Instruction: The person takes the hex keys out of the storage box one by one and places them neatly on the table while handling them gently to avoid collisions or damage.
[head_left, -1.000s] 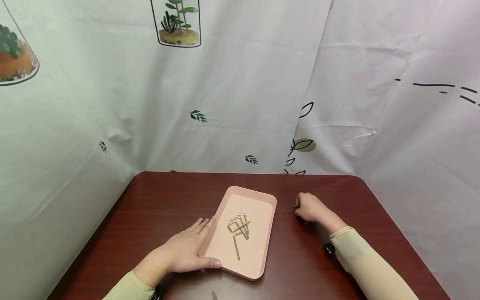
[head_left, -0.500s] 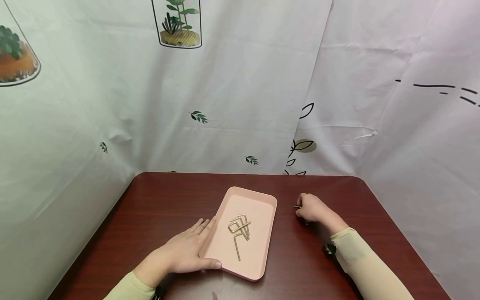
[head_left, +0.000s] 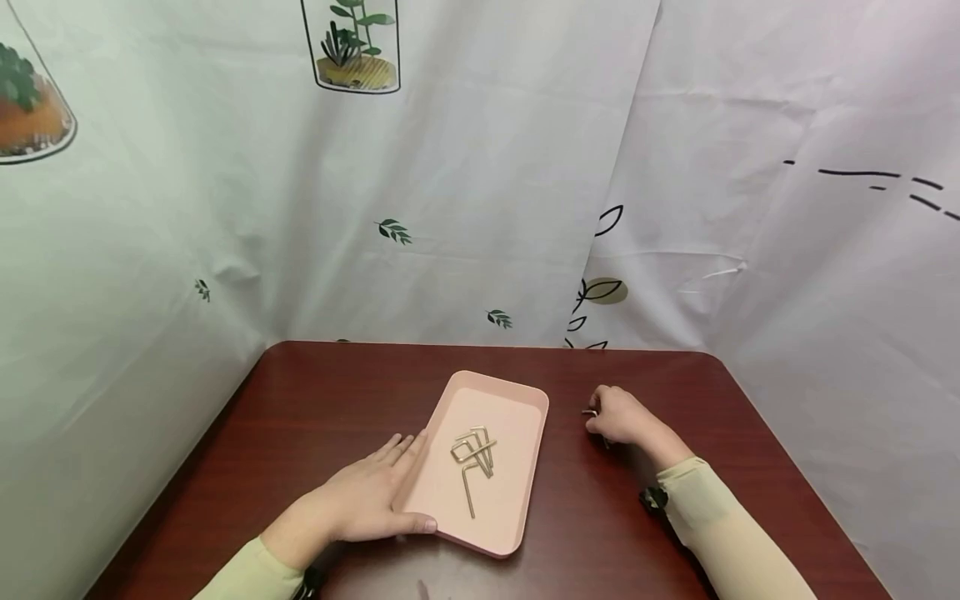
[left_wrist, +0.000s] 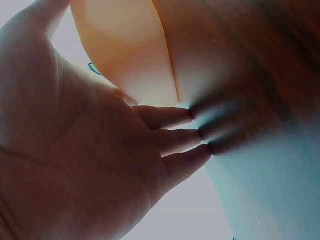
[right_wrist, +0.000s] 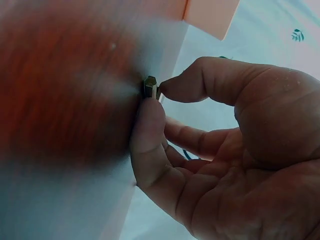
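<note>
Currently the right hand (head_left: 628,419) is bent down to the table, knuckles up, with its fingers curled; thumb and forefinger pinch 1 metal hex key (right_wrist: 151,81). The six-sided tip shows between them in the right wrist view, close to the wood; most of the key is hidden by the hand. The forearm slants in from the near right, in a pale sleeve (head_left: 731,525).

Left hand (head_left: 367,497): palm down, fingers extended, thumb spread wide, gripping nothing. The fingers lie along the left side of the pink tray (head_left: 502,521); the thumb rests at its near left corner.

The tray sits slightly askew between the 2 hands. Inside: a cluster of overlapping L-shaped keys (head_left: 480,450), brassy in tone, exact count unclear; 1 further L-shaped key (head_left: 468,492) lies on the near side of the cluster, long arm pointing toward the person.

Surface: reddish-brown table (head_left: 600,517), grained, far corners rounded, some sheen at the near edge. Beyond: white creased cloth (head_left: 487,167) on 3 sides, printed with leaf sprigs, dashes and potted plants.
</note>
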